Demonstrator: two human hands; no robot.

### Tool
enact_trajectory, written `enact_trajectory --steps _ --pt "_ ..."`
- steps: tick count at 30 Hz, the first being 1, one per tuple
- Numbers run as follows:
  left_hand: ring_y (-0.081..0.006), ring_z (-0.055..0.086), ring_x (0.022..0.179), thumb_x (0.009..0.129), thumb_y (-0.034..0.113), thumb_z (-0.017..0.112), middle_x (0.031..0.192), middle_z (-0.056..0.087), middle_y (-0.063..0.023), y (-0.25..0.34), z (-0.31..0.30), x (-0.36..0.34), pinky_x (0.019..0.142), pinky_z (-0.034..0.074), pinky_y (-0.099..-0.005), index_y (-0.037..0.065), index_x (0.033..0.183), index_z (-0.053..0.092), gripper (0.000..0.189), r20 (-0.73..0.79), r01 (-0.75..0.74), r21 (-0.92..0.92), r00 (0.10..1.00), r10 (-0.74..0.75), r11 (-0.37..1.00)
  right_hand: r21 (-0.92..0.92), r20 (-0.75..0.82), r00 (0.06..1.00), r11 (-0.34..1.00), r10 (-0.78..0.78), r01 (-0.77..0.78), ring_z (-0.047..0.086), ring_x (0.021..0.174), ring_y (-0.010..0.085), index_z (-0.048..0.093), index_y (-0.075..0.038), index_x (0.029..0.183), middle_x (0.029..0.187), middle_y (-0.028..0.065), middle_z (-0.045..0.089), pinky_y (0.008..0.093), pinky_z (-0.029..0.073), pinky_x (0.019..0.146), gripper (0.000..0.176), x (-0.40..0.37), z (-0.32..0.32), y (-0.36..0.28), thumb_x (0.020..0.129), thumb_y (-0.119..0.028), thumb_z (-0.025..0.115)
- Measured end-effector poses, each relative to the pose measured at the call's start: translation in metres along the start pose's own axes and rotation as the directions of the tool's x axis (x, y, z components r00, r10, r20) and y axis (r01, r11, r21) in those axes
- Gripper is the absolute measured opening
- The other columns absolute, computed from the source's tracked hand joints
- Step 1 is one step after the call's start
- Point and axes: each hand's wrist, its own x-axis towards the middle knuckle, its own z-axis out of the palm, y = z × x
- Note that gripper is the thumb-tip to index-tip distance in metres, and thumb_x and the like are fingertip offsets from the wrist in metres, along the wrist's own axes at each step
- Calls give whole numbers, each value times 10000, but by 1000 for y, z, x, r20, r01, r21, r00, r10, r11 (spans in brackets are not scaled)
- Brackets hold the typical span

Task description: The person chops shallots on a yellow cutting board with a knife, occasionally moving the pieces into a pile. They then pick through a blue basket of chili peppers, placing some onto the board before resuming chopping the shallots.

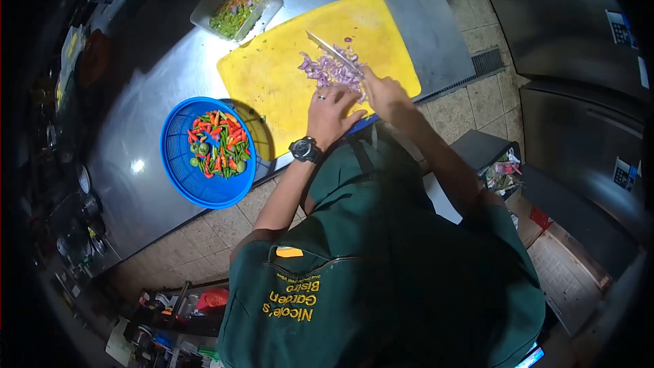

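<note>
The right hand (387,95) has its grip closed round the handle of a kitchen knife (332,51), the blade pointing forward and leftward over the chopped red onion (328,72). The left hand (330,117), wearing a ring and a black wristwatch (305,149), has its fingers at the near edge of the onion; whether its grip pinches a piece, I cannot tell. The onion lies in a loose heap on the yellow cutting board (262,85). The knife should feel fairly light and stiff, best held by its handle, clear of the edge. The onion pieces are probably light, moist and slippery, easier gathered in a cupped palm than pinched singly. Farther out on the metal bench (139,140), a blue plastic basket (173,167) of red and green chillies (219,138) stands left of the board, and a clear container (208,8) of chopped vegetables (235,15) sits by its far left edge.
</note>
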Motion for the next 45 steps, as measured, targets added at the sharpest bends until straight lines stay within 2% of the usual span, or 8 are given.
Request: enact_trajectory --steps 9,11,15,20,23,30,40,45 --pt "-274 655 891 862 156 798 939 725 -56 -21 15 4 787 493 -393 120 954 798 98 -72 60 44 996 -56 997 37 -113 993 999 -22 26 687 924 474 547 -44 1408 938 247 715 571 551 830 455 3 18 -6 965 -118 617" --pt "-284 657 879 870 115 771 954 721 -55 -24 7 7 778 502 -402 121 959 792 91 -89 77 61 994 -71 995 1 -231 963 990 -139 143 695 899 476 553 -54 1404 932 247 712 589 549 818 445 0 20 -4 972 -138 614" --pt "-308 660 902 842 158 791 968 713 -85 -9 8 3 777 511 -435 102 967 771 138 -52 21 -9 998 -22 1000 49 -95 995 999 -2 7 685 914 479 550 -61 1369 927 256 698 583 549 822 409 2 18 -9 972 -134 610" --pt "-319 668 951 836 180 798 1041 730 -85 6 35 -1 836 503 -453 77 1012 752 209 26 70 26 997 -71 997 115 -79 988 983 -132 141 672 939 481 542 -72 1369 967 256 699 566 547 843 416 -1 9 3 962 -120 617" --pt "-299 686 926 880 178 774 1010 739 -70 -2 35 1 797 534 -428 85 974 763 133 -17 86 -5 996 -86 996 1 -245 953 983 -178 184 676 857 459 558 -93 1419 880 238 693 548 557 791 483 -9 17 11 944 -117 648" --pt "-294 724 850 912 167 774 975 758 -76 -26 13 5 731 591 -404 113 1013 795 117 -21 70 -10 997 -70 997 -186 -271 946 974 -180 132 686 734 415 600 -113 1376 782 209 675 531 572 702 408 -20 15 4 970 -140 622" --pt "-308 736 812 946 171 733 1001 761 -108 -60 5 22 708 613 -404 131 1100 786 168 219 -153 47 966 139 987 65 -165 986 998 -9 20 718 854 493 554 -86 1255 843 271 708 585 575 767 266 -14 27 -14 989 -90 561" --pt "-330 720 788 923 167 733 982 742 -135 -64 -2 28 702 606 -430 130 1109 780 196 253 -105 50 963 89 993 56 -59 997 997 54 -51 701 885 528 532 -61 1278 861 302 702 621 554 788 305 -18 13 -31 974 -68 558"
